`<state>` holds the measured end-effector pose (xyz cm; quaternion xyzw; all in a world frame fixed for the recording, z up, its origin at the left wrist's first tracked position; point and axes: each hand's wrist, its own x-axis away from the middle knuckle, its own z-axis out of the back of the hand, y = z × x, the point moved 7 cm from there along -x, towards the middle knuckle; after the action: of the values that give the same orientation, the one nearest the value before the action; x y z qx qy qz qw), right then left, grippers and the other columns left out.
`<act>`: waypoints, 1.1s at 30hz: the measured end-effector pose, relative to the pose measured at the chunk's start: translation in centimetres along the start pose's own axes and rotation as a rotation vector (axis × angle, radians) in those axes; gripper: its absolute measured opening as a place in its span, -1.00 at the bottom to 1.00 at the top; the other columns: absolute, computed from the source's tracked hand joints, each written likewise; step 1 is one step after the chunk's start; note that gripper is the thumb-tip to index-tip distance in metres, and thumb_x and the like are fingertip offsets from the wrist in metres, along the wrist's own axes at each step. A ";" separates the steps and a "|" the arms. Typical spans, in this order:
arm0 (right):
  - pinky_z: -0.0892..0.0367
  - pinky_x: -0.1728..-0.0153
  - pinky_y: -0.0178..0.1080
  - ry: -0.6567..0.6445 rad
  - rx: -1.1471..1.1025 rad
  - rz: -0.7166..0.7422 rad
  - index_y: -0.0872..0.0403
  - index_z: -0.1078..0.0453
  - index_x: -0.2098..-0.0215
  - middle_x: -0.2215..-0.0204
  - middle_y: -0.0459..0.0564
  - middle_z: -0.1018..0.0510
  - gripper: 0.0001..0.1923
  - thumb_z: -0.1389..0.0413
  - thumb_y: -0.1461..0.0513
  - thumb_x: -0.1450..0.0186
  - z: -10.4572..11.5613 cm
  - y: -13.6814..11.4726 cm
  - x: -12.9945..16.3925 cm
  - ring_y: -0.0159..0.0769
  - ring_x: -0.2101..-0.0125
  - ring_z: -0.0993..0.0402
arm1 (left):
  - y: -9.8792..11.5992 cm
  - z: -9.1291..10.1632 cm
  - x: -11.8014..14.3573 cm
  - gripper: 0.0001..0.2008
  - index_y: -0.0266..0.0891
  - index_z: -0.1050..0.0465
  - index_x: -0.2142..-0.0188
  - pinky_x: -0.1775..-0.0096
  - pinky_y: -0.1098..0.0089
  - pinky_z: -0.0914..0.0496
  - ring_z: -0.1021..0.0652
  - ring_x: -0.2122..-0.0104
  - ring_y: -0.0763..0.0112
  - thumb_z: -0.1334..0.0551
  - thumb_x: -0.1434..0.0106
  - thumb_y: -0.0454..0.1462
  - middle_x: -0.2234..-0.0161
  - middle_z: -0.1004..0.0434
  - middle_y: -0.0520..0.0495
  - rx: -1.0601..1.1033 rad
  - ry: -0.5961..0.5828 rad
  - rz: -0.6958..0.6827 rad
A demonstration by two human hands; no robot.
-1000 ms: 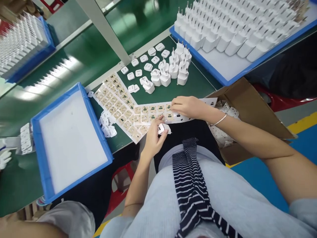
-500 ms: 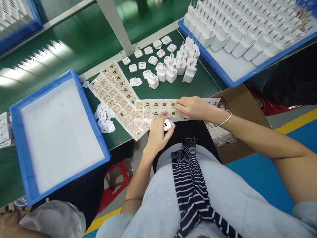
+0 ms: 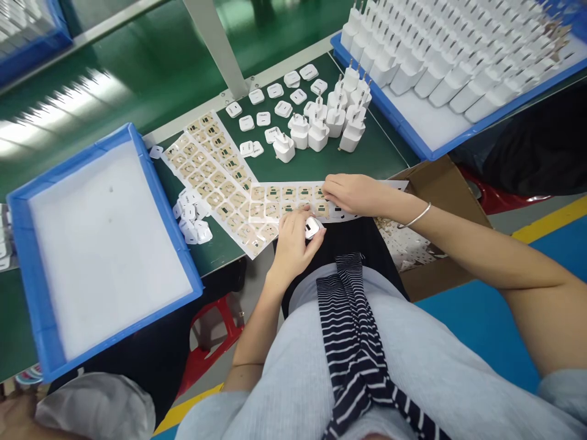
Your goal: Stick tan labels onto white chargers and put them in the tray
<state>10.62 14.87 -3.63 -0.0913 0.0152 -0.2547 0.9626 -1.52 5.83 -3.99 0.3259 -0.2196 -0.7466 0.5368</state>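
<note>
My left hand (image 3: 290, 244) holds a small white charger cap (image 3: 312, 227) at the table's near edge. My right hand (image 3: 352, 192) rests with its fingertips on a sheet of tan stickers (image 3: 284, 201) that lies along that edge; whether it pinches a sticker is hidden. A second sticker sheet (image 3: 211, 171) lies slantwise to the left. Behind the sheets stand several white plug chargers (image 3: 321, 125) and several flat white caps (image 3: 270, 104) on the green mat.
A blue tray with a white liner (image 3: 32, 269) sits at the left, a small pile of white caps (image 3: 192, 220) beside it. A blue tray packed with chargers (image 3: 440, 61) is at the back right. A cardboard box (image 3: 440, 183) stands under my right arm. Another person's sleeve (image 3: 96, 406) shows at the bottom left.
The view has swung a little, so the table sits further right and lower in the picture. My left hand has turned the cap and brought it close to my right hand's fingertips.
</note>
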 end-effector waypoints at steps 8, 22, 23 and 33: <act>-0.21 0.31 -0.21 -0.159 -0.063 -0.131 0.16 -0.30 0.18 0.24 0.18 -0.49 -0.83 0.11 0.39 -0.41 0.2 0.1 -0.9 -0.14 0.31 -0.40 | -0.1 -0.3 0.1 -0.80 -0.15 -0.28 0.02 -0.15 0.05 -0.31 -0.49 -0.20 0.10 -0.10 -0.46 -0.14 0.01 -0.56 -0.22 -0.004 -0.023 0.016; -0.20 0.30 -0.23 -0.010 -0.306 -0.175 0.08 -0.29 0.23 0.25 0.09 -0.51 -0.92 0.03 0.27 -0.40 0.6 1.0 0.0 -0.19 0.33 -0.41 | 0.0 -0.5 0.0 -0.80 -0.16 -0.28 0.02 -0.14 0.04 -0.31 -0.48 -0.21 0.11 -0.08 -0.46 -0.13 -0.03 -0.55 -0.26 -0.043 -0.043 0.019; -0.20 0.30 -0.22 0.012 -0.280 -0.164 0.09 -0.31 0.22 0.23 0.11 -0.52 -0.91 0.02 0.25 -0.40 0.8 0.9 0.1 -0.18 0.31 -0.41 | 0.0 -0.6 0.0 -0.80 -0.16 -0.29 0.03 -0.14 0.04 -0.30 -0.48 -0.21 0.11 -0.09 -0.46 -0.12 -0.03 -0.55 -0.26 -0.043 -0.045 0.021; 0.08 0.47 -0.21 -0.199 0.092 -0.090 0.19 -0.44 0.18 0.30 0.20 -0.57 -0.79 0.02 0.32 -0.33 1.5 -1.2 -1.7 -0.21 0.43 -0.39 | 0.3 -0.8 -0.1 -0.78 -0.18 -0.31 0.06 -0.12 0.04 -0.31 -0.49 -0.17 0.07 -0.08 -0.46 -0.11 0.02 -0.56 -0.26 -0.081 -0.023 0.001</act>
<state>8.67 14.91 -1.99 -0.0725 -0.0964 -0.2877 0.9501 -0.73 5.86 -4.34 0.2953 -0.1953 -0.7584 0.5473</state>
